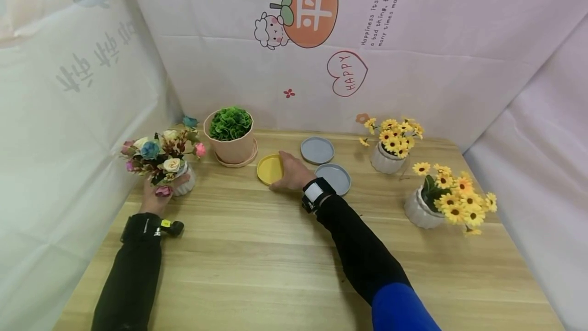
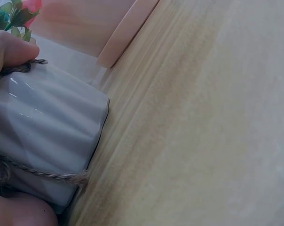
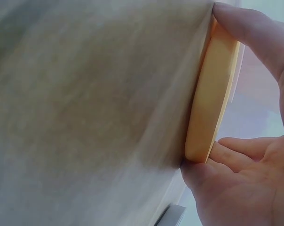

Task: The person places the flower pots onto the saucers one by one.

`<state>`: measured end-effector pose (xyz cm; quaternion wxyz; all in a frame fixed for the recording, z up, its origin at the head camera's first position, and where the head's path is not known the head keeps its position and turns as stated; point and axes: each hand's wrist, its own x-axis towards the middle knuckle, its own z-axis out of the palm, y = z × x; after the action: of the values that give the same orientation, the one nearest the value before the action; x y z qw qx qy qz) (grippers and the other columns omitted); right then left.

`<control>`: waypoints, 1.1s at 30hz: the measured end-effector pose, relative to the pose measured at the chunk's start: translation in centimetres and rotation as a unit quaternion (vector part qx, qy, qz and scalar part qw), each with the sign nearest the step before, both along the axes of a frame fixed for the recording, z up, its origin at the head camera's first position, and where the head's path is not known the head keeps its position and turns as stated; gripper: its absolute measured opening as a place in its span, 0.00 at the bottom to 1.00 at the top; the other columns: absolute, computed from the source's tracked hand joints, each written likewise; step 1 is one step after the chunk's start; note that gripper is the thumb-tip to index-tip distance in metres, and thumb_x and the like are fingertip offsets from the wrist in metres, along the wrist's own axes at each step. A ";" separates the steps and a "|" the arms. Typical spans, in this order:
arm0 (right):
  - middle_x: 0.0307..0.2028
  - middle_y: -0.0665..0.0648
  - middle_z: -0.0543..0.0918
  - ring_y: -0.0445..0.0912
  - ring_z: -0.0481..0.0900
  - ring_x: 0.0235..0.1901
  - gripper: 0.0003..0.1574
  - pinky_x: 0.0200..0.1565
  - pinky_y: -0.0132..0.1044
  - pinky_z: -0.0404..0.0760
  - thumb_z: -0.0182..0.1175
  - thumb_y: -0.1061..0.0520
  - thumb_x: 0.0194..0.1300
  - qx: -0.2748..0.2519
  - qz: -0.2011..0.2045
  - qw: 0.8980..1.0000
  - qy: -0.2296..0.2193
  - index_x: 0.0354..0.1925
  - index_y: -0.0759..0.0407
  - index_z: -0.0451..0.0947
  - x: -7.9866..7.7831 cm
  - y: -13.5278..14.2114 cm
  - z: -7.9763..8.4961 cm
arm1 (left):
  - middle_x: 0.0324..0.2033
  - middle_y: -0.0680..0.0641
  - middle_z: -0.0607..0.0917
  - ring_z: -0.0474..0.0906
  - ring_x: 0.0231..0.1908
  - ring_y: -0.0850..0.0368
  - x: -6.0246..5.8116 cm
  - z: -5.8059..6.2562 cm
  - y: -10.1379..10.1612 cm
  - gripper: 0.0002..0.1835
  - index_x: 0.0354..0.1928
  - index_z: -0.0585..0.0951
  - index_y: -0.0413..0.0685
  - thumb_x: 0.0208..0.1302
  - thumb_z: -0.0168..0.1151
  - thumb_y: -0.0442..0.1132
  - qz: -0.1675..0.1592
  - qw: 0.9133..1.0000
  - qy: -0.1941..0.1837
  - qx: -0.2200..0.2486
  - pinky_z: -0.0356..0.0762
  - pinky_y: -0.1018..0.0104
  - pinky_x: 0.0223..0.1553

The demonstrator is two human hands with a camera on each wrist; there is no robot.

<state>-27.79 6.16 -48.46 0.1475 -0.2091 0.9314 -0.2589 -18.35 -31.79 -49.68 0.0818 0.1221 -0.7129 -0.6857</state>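
Note:
At the left of the head view, my left hand (image 1: 155, 197) holds a white ribbed flower pot (image 1: 185, 180) filled with mixed artificial roses (image 1: 161, 157). In the left wrist view, the fingers and thumb lie around the pot (image 2: 48, 122), which has twine tied about it; its base is at the tabletop. My right hand (image 1: 294, 172) grips a round yellow saucer (image 1: 269, 169) by its edge, near the table's middle. The right wrist view has the saucer (image 3: 211, 94) between thumb and fingers, low against the wood.
A pink pot (image 1: 231, 149) with a green plant stands on a pink saucer behind, between the hands. Two grey saucers (image 1: 317, 150) lie just right of the right hand. Two white pots of yellow daisies (image 1: 388, 160) stand farther right. Cloth walls (image 1: 206, 65) border the table.

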 end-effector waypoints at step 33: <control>0.81 0.68 0.60 0.58 0.66 0.77 0.77 0.80 0.49 0.64 0.82 0.43 0.54 -0.010 0.035 0.999 -0.011 0.84 0.65 0.45 3.2 1.4 0.1 | 0.79 0.53 0.65 0.60 0.75 0.64 -0.1 0.1 0.2 0.51 0.84 0.57 0.58 0.64 0.75 0.35 0.024 0.995 -0.011 -0.097 0.54 0.60 0.82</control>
<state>-24.61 7.54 -48.38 0.1647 -0.2400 0.9192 -0.2652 -18.46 -31.55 -49.58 0.1021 0.1385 -0.7740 -0.6094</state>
